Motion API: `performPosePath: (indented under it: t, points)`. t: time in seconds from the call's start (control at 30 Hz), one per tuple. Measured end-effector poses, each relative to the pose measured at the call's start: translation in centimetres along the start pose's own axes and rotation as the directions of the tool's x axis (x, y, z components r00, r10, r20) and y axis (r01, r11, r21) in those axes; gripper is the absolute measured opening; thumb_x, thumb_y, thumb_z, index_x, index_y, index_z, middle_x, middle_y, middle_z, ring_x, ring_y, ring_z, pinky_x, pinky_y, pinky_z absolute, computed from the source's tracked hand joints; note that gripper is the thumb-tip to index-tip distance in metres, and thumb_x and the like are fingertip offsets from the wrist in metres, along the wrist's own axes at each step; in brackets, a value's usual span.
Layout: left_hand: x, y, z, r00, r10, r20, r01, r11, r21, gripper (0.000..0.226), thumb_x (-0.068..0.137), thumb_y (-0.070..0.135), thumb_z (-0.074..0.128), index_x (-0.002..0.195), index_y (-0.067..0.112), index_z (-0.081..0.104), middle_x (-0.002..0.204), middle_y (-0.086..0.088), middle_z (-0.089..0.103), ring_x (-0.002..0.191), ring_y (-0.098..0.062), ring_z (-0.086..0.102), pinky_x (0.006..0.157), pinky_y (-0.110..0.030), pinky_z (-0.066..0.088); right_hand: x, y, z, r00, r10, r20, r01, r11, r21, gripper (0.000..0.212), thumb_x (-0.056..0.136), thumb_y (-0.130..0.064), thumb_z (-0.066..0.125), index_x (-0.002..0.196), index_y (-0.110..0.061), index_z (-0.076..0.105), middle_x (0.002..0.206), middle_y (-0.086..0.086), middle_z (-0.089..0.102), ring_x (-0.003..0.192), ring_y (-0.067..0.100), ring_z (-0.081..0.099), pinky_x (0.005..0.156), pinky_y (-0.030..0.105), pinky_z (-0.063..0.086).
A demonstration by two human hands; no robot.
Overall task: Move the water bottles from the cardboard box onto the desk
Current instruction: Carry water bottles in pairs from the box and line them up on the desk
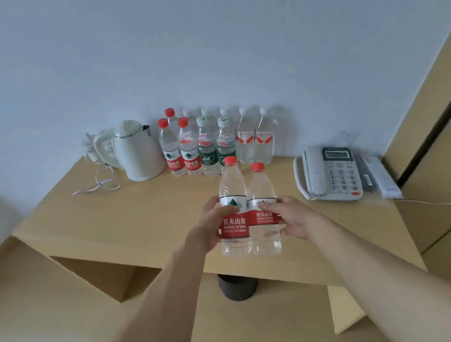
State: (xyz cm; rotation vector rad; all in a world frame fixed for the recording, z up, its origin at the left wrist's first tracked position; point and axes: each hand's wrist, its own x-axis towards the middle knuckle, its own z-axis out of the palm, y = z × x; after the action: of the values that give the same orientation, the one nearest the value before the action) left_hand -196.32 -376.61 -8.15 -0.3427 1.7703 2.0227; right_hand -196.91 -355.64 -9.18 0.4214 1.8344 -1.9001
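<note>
Wooden table (143, 210) against a pale wall, its near edge just below the hands. Beyond the hands, along the wall: white kettle (137, 153) and a double row of bottles (216, 143), red-capped with red labels, then green-labelled, then white-capped with red marks; their small print is unreadable. Right of the hands: white telephone (331, 174). Bare tabletop lies left of the hands and between hands and row. Left hand (211, 227) grips the left bottle (234, 212), label reading "NONGFU SPRING"; right hand (290, 216) grips the right bottle (263, 211), same red label. Both bottles upright, touching, over the near edge.
</note>
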Motion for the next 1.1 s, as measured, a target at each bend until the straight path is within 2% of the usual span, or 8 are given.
performPosePath:
  t: [0.13,0.33,0.47,0.6,0.73,0.83,0.97,1.1]
  points:
    - [4.3,1.0,3.2,0.994,0.004,0.112,-0.003,1.0,-0.01,0.065,0.066,0.013,0.074,0.128,0.013,0.055,0.108,-0.021,0.066,0.089,-0.033,0.063,0.08,-0.049,0.055,1.8,-0.3,-3.9,0.996,-0.026,-0.08,0.031,0.998,0.063,0.04,0.083,-0.024,0.081,0.116,-0.013,0.061,0.103,0.01,0.073,0.105,0.03,0.069,0.088,0.063,0.055]
    - [9.7,2.7,4.8,0.987,0.007,0.163,-0.013,0.999,0.037,0.065,0.065,0.016,0.076,0.126,0.024,0.056,0.109,-0.016,0.07,0.089,-0.03,0.068,0.073,-0.043,0.056,6.3,-1.7,-6.7,0.996,-0.039,-0.082,0.051,0.987,0.152,0.05,0.08,-0.018,0.083,0.124,-0.013,0.06,0.111,0.013,0.074,0.105,0.031,0.071,0.091,0.056,0.056]
    - [12.3,3.7,4.1,0.988,0.037,0.149,-0.043,0.998,0.038,0.063,0.07,0.011,0.076,0.128,0.022,0.055,0.117,-0.017,0.069,0.095,-0.031,0.067,0.082,-0.049,0.057,9.4,-3.3,-6.3,0.995,-0.082,-0.054,0.09,0.981,0.172,0.051,0.08,-0.014,0.083,0.125,-0.013,0.06,0.11,0.01,0.075,0.098,0.026,0.074,0.077,0.04,0.059]
    - [13.6,4.1,3.2,0.983,0.048,0.177,-0.061,0.996,0.067,0.065,0.066,0.014,0.076,0.129,0.018,0.059,0.119,-0.018,0.069,0.099,-0.03,0.068,0.085,-0.047,0.056,10.8,-3.6,-6.0,0.997,-0.067,-0.048,0.074,0.984,0.162,0.052,0.076,-0.016,0.086,0.121,-0.022,0.06,0.106,0.003,0.076,0.095,0.022,0.075,0.073,0.036,0.059]
    - [14.9,4.8,2.1,0.969,0.14,0.205,-0.177,0.968,0.176,0.07,0.064,0.015,0.078,0.13,0.011,0.058,0.118,-0.015,0.071,0.109,-0.032,0.068,0.087,-0.04,0.055,11.8,-4.5,-5.8,0.992,-0.101,-0.08,0.108,0.99,0.094,0.057,0.074,-0.012,0.087,0.12,-0.029,0.059,0.101,-0.006,0.077,0.093,0.014,0.075,0.073,0.03,0.056]
    - [15.7,5.2,1.4,0.959,0.165,0.231,-0.214,0.954,0.208,0.074,0.062,0.012,0.081,0.132,0.008,0.056,0.12,-0.015,0.071,0.113,-0.034,0.066,0.098,-0.048,0.054,11.8,-5.0,-5.3,0.983,-0.122,-0.134,0.118,0.992,-0.038,0.062,0.07,-0.018,0.09,0.122,-0.03,0.058,0.108,-0.008,0.074,0.101,0.011,0.071,0.078,0.028,0.054]
    - [17.0,6.1,0.4,0.948,0.199,0.247,-0.28,0.891,0.357,0.073,0.064,0.01,0.085,0.131,0.015,0.056,0.121,-0.006,0.069,0.112,-0.027,0.065,0.095,-0.042,0.054,12.3,-6.1,-4.6,0.959,-0.19,-0.213,0.147,0.968,-0.203,0.062,0.066,-0.018,0.091,0.116,-0.028,0.056,0.107,-0.011,0.071,0.1,0.009,0.068,0.071,0.02,0.05]
    - [18.0,6.1,-0.6,0.937,0.262,0.233,-0.345,0.805,0.483,0.072,0.067,0.007,0.089,0.129,0.027,0.058,0.118,0.01,0.068,0.109,-0.017,0.064,0.093,-0.042,0.056,12.8,-6.2,-3.7,0.925,-0.245,-0.292,0.125,0.919,-0.375,0.066,0.062,-0.018,0.089,0.115,-0.026,0.051,0.107,-0.007,0.069,0.1,0.014,0.065,0.078,0.029,0.05]
